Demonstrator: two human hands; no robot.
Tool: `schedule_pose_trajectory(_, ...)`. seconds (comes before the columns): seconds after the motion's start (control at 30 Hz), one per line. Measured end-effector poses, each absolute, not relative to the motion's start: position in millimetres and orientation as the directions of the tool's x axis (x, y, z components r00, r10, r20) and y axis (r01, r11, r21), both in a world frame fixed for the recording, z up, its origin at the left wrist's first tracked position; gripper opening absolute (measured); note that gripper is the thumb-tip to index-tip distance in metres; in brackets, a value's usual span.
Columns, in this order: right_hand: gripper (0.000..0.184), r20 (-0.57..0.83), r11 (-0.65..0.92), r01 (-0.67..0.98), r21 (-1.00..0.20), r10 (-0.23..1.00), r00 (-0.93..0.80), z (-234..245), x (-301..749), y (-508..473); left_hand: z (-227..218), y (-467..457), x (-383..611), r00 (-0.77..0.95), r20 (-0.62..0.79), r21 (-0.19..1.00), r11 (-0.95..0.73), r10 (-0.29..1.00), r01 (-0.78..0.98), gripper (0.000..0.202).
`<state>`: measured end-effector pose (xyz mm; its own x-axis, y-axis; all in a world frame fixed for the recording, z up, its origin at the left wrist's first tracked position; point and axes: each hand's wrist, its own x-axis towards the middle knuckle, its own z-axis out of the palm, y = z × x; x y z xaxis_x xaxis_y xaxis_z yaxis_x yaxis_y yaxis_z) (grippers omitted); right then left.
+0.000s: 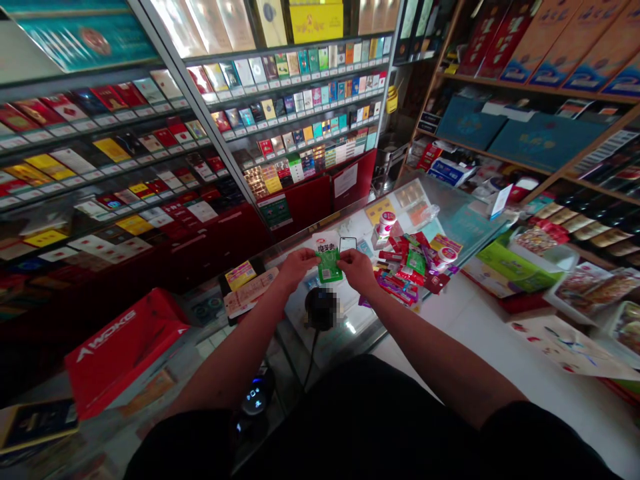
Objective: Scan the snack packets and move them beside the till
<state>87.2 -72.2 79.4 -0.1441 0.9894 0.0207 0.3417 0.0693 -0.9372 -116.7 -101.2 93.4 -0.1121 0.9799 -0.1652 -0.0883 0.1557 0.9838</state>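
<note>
A green and white snack packet with printed characters is stretched between my two hands above the glass counter. My left hand pinches its left edge, while my right hand grips the right edge. Just behind the packet lies a phone with a lit screen. Below it, close to my body, stands a dark round device with a cable, partly blurred. To the right of my right hand is a pile of colourful snack packets, with a white and pink tub behind it.
Shelves of cigarette packs rise behind the counter. A red shoe box sits at the left, near a yellow box. On the right are a bright green carton, trays of packaged snacks and a wooden rack of boxes.
</note>
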Motion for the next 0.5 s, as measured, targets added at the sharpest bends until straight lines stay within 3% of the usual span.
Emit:
schedule_pose_trajectory(0.17, 0.016, 0.038, 0.081, 0.322, -0.943, 0.990, -0.138, 93, 84, -75, 92, -113, -120, -0.215, -0.176, 0.981, 0.153, 0.961, -0.120, 0.033)
schedule_pose_trajectory(0.5, 0.019, 0.046, 0.095, 0.311, -0.946, 0.986, -0.159, 88, 89, -78, 70, -137, -158, -0.489, -0.347, 0.895, 0.127, 0.800, -0.428, 0.036)
